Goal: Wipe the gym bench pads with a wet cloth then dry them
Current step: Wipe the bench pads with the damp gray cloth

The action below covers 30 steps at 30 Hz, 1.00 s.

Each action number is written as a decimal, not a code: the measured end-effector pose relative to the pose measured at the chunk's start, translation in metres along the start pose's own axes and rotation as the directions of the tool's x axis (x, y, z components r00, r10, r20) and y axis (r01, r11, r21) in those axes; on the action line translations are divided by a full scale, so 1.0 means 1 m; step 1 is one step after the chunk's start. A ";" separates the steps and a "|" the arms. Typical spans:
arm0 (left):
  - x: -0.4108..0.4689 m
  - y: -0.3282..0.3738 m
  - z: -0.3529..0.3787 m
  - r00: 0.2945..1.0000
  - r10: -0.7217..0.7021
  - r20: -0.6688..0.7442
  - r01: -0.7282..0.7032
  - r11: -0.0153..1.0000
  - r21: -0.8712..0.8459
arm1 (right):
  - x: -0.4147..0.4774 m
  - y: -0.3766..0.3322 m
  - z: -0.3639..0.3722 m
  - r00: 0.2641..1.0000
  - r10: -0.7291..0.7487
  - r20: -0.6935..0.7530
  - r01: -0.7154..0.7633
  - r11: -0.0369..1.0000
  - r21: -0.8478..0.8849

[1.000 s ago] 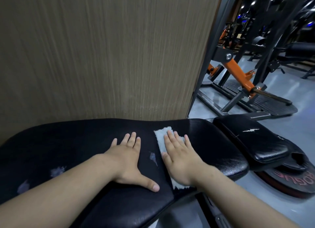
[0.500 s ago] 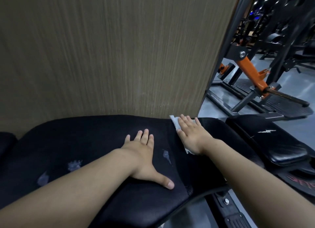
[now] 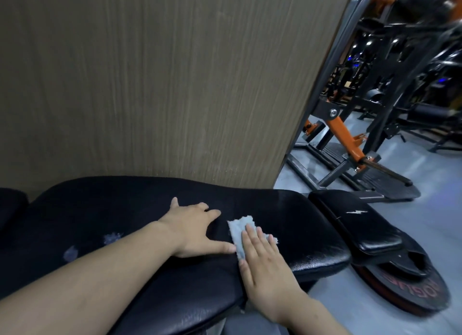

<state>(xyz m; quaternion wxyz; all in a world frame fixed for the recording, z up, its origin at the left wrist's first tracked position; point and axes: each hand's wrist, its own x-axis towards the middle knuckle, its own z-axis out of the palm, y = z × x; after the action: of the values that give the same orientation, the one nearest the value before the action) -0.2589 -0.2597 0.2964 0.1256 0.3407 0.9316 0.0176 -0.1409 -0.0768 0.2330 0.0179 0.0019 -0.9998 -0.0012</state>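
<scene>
A long black bench pad (image 3: 125, 209) stretches across the lower half of the view, with worn pale patches at its left. A small light-blue cloth (image 3: 238, 228) lies flat on the pad near its middle. My right hand (image 3: 265, 267) presses flat on the cloth, fingers together, covering most of it. Just to the left, my left hand (image 3: 195, 229) rests palm down on the pad with its fingers spread and its thumb tip close to the cloth. A smaller black seat pad (image 3: 360, 224) with a white tear sits to the right.
A wood-grain panel (image 3: 162, 84) stands directly behind the bench. A black weight plate (image 3: 412, 292) lies on the grey floor under the seat pad. An orange and black gym machine (image 3: 350, 139) stands at the right, with more equipment behind it.
My right hand has slid the cloth from the pad's far edge back towards me. My left hand has stayed planted on the pad, its fingers now turned more to the right.
</scene>
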 end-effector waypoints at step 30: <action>-0.018 -0.036 0.010 0.991 -0.093 0.094 0.086 0.994 0.068 | 0.175 0.005 -0.012 0.990 0.011 0.141 -0.018 0.999 0.047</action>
<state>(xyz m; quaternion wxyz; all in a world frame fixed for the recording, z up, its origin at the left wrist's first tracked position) -0.2663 -0.2991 0.2863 0.1605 0.3029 0.9388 -0.0344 -0.3149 -0.0721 0.2516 -0.0527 -0.0052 -0.9983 0.0227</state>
